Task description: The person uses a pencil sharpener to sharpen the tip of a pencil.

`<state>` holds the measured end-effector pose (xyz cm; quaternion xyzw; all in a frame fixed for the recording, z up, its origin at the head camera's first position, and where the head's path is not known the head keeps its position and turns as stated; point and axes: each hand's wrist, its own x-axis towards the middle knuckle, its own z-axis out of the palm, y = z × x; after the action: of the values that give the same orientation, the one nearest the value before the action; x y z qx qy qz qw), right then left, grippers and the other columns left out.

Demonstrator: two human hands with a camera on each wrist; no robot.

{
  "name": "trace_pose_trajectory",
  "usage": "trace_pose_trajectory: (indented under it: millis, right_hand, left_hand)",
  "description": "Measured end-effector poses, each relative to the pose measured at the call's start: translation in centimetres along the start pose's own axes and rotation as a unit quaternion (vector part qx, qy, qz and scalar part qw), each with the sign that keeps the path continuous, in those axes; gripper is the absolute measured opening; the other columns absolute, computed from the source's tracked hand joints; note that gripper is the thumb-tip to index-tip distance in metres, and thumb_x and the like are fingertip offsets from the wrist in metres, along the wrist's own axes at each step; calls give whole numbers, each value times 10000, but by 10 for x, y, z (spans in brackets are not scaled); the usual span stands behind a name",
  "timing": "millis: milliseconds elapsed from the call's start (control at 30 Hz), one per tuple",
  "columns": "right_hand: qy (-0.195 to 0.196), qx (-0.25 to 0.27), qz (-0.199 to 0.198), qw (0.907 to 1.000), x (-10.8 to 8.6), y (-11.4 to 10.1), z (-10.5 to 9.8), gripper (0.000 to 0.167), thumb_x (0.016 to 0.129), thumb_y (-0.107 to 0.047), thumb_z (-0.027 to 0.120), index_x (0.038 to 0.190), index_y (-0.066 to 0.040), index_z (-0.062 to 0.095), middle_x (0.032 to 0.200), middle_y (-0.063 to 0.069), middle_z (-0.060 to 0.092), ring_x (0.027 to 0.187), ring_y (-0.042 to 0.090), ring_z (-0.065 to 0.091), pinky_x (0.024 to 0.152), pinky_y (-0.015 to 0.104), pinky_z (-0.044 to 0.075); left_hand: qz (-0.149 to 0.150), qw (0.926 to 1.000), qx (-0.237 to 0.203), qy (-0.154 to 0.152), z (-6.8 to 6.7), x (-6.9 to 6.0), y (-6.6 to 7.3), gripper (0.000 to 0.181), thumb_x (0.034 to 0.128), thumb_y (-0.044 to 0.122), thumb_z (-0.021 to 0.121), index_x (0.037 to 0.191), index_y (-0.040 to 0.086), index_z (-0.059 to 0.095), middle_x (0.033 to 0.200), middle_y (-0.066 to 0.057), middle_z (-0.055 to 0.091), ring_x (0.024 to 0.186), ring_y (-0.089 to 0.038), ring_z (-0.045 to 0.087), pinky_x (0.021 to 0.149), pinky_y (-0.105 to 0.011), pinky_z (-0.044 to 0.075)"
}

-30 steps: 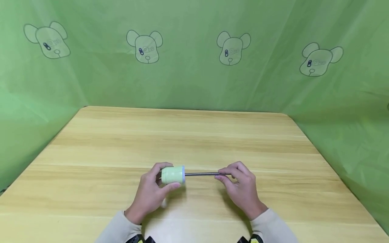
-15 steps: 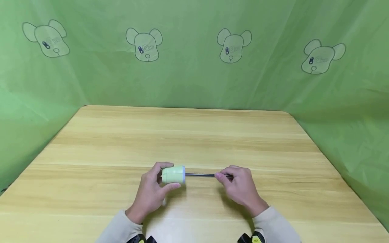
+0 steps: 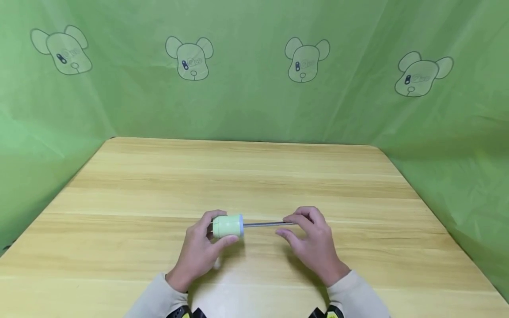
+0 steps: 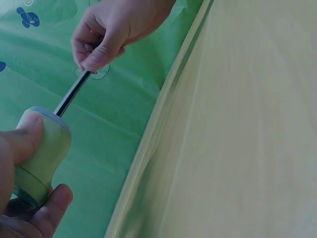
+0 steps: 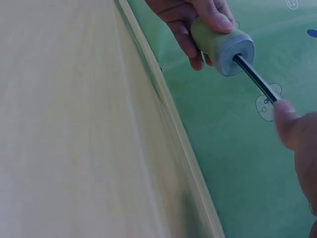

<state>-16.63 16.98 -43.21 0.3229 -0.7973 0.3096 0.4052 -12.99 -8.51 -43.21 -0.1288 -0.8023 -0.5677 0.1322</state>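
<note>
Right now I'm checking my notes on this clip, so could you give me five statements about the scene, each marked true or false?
1. The left hand holds a green handle. True.
2. The right hand touches the dark rod. True.
3. The rod points straight up from the handle. False: it runs sideways, toward the right hand.
4. The handle's end facing the right hand is red. False: the rim there is pale blue.
5. In the head view, four animal-head drawings show on the green backdrop. True.
</note>
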Motion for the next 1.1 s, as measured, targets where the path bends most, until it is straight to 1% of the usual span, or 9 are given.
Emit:
trace_pose_trajectory:
  millis: [333,500,600,667,767,833,900,1033,1100]
  right_hand:
    - [641,-7,-673,9957,3,4,3,449,921,-427,621,691,-47,691,720,25,525,602,155,461,559,242,362]
    - [247,274,-277,9989,3,2,-1,292,783,-311,804,711,-42,715,698,4,555,570,129,463,494,178,359]
    - [-526,589,509,9956,4,-2,-7,186,667,-158,882,709,-80,718,676,-48,569,562,82,480,477,176,397]
    - [-1365,1008,1553,9732,7,-7,-13,167,681,-110,873,689,-95,707,620,-68,549,518,55,443,446,185,371]
    - [-2424,1380,3180,9061,13,-12,-20,183,788,-138,806,665,-90,679,559,-66,493,489,65,393,442,209,342]
    - [-2703,1380,3638,8806,14,-13,-22,199,824,-149,775,667,-77,676,536,-45,479,475,82,381,442,216,332]
    - [-2594,1131,3407,8966,12,-13,-20,170,816,-155,786,689,-87,696,585,-49,522,523,91,435,483,235,387]
    - [-1823,34,2055,9615,6,-12,-12,118,737,-170,855,752,-112,754,749,-29,608,679,120,544,648,333,444]
    - [-1466,-366,1624,9751,3,-11,-9,155,703,-182,877,777,-104,766,802,-9,607,724,126,556,665,349,452]
  left_hand:
    - [-163,9996,-222,-31,2,-1,2,522,738,97,839,1173,-16,572,974,-155,641,830,-209,629,735,-262,552]
    - [-83,9993,-363,13,2,-2,1,494,720,54,842,1136,2,580,977,-155,640,841,-220,641,756,-266,553]
    - [104,9994,-337,49,3,-2,0,489,703,25,845,1120,11,589,977,-133,644,840,-219,635,764,-280,555]
    - [274,9994,-208,12,3,-2,-1,504,686,9,847,1123,20,596,985,-117,647,848,-217,632,769,-289,557]
    - [513,9986,-61,-123,3,-3,-1,529,669,5,848,1135,21,598,1007,-109,648,880,-231,634,799,-296,552]
    - [533,9984,-15,-204,3,-3,-1,537,666,7,849,1140,16,597,1010,-108,647,897,-235,637,814,-288,545]
    - [480,9987,-12,-165,4,-3,-1,526,671,22,854,1133,17,601,1002,-110,648,897,-238,638,816,-275,541]
    - [278,9996,45,24,4,-3,1,513,680,59,867,1124,28,612,982,-110,647,883,-222,635,790,-247,544]
    - [251,9996,69,57,4,-2,1,518,683,81,871,1129,22,614,978,-112,648,876,-216,636,781,-242,546]
